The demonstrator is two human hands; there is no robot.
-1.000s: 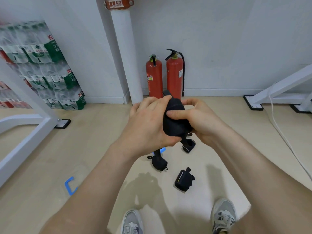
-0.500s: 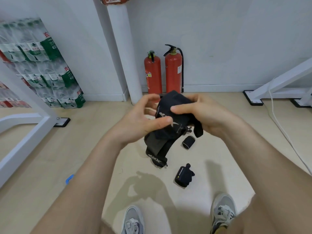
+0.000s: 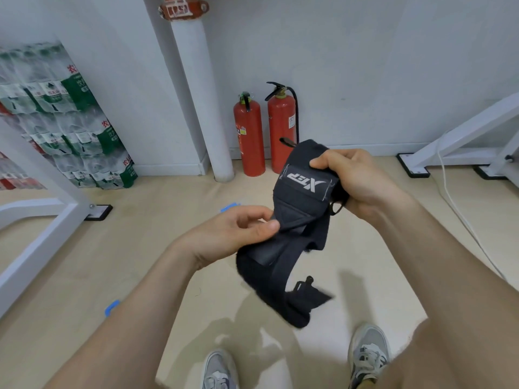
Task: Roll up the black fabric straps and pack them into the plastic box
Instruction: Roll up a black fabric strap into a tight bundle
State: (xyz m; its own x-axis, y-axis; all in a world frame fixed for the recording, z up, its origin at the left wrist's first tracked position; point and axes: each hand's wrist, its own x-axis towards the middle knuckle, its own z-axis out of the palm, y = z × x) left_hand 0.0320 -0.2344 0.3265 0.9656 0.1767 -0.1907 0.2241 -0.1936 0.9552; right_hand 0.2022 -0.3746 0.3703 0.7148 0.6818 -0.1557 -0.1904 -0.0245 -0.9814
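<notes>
A black fabric strap [image 3: 297, 209] with a grey logo patch hangs unrolled in the air between my hands, its lower loop drooping toward the floor. My right hand [image 3: 356, 183] grips its top end, thumb over the patch. My left hand [image 3: 238, 231] pinches the strap's left edge lower down between thumb and fingers. Another black strap [image 3: 309, 293] lies on the floor behind the hanging loop, partly hidden. No plastic box is in view.
Two red fire extinguishers [image 3: 265, 133] stand against the wall beside a white pipe [image 3: 202, 102]. Stacked packs of water bottles [image 3: 56, 122] are at the left. White frame legs [image 3: 42, 220] and a white cable [image 3: 460, 214] flank the floor. My shoes [image 3: 368, 352] are below.
The strap was a tight bundle a second ago; it has been pulled open and now hangs long. My hands moved apart, the left one lower.
</notes>
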